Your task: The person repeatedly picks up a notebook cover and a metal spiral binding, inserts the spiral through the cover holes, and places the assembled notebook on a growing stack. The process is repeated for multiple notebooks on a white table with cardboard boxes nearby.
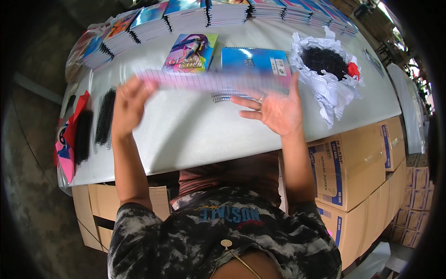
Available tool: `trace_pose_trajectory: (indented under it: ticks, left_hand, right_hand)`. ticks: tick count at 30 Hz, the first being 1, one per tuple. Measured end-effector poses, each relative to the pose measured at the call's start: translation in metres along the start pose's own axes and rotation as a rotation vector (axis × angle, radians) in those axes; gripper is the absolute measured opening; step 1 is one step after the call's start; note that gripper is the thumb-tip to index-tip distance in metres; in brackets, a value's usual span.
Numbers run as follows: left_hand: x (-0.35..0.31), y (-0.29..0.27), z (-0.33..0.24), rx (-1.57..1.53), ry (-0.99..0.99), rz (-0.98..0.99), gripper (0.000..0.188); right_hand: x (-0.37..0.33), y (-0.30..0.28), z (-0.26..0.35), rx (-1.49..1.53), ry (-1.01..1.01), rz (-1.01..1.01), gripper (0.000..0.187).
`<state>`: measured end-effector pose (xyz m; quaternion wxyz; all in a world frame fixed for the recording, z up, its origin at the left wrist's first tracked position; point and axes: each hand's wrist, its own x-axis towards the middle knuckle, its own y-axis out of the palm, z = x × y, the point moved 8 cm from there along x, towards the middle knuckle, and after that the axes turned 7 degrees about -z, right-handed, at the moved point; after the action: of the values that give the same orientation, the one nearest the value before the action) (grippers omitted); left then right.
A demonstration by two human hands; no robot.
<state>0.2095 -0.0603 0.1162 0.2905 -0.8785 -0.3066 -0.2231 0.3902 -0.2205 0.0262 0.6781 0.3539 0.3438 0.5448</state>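
My left hand [133, 103] is closed on one end of a pale pinkish lined paper sheet [195, 80], smeared by motion and stretched level above the table. Its other end reaches my right hand [281, 111], whose fingers are spread with the palm showing; whether they touch the paper I cannot tell. Beyond the sheet lie a blue spiral notebook [253, 58], partly covered, and a colourful notebook [193, 52] with a drawn figure on its cover. A silvery spiral edge [225, 96] shows just below the sheet.
Stacks of spiral notebooks [186, 17] line the table's far edge. Crumpled paper [331, 95] at right holds a heap of black coils [323, 61]. Long black spirals [106, 116] and a red-pink wrapper [68, 151] lie at left. Cardboard boxes [360, 162] stand below the table's right edge.
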Motion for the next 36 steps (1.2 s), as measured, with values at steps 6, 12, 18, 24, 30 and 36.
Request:
trace_pose_trajectory:
  ticks: [6, 12, 18, 24, 30, 36]
  left_hand:
    - [-0.070, 0.007, 0.000, -0.360, -0.176, -0.186, 0.047]
    - [-0.142, 0.054, 0.104, -0.267, -0.669, -0.408, 0.014]
    - [-0.114, -0.069, 0.131, 1.030, -0.407, -0.429, 0.022]
    - [-0.131, -0.143, 0.194, 0.902, -0.898, -0.388, 0.032]
    - [-0.091, -0.070, 0.124, -0.139, -0.728, -0.377, 0.025]
    - [-0.087, -0.019, 0.072, -0.139, -0.599, -0.162, 0.036]
  right_hand:
    - [-0.007, -0.018, -0.004, -0.476, -0.383, -0.103, 0.025]
    - [0.002, -0.028, -0.053, -0.742, -0.430, 0.014, 0.017]
    - [-0.003, -0.007, -0.067, -1.091, -0.479, 0.050, 0.023]
    - [-0.001, 0.020, -0.066, -0.981, -0.539, 0.133, 0.027]
    - [0.009, -0.005, -0.056, -0.941, -0.503, 0.064, 0.027]
    - [0.013, -0.011, -0.050, -0.919, -0.503, -0.018, 0.026]
